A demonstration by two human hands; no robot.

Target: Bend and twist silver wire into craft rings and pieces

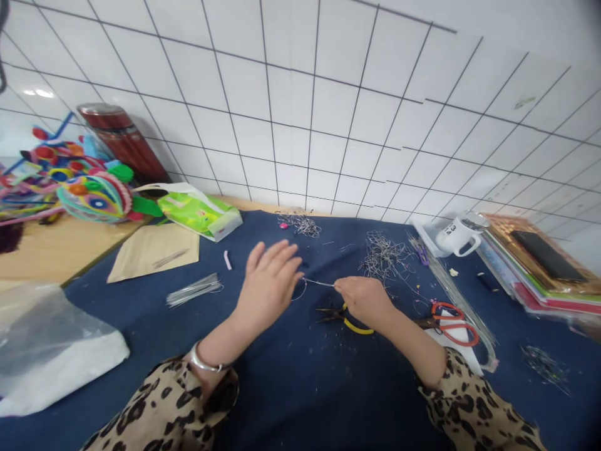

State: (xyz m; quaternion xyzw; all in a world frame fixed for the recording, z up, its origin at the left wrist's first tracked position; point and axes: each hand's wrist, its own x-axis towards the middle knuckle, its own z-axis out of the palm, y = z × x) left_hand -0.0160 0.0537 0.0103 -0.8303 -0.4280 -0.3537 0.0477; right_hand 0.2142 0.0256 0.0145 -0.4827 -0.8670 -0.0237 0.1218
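Observation:
My right hand (367, 302) is closed in a pinch on one end of a thin silvery wire (319, 283). The wire runs left toward my left hand (270, 275), where it bends into a small loop. Fingers stretched out, the left hand is held just above the cloth; its thumb is hidden, so whether it touches the wire does not show. Yellow-handled pliers (357, 327) lie under and beside my right hand. Behind that hand spreads a tangle of bent wires (385, 254).
Orange-handled scissors (462, 335) and a bundle of long wires (462, 297) lie right, near a white mug (457, 235) and stacked books (544, 263). Straight wires (195, 290), a paper envelope (154, 250), a green packet (200, 213) and a plastic bag (56, 351) lie left.

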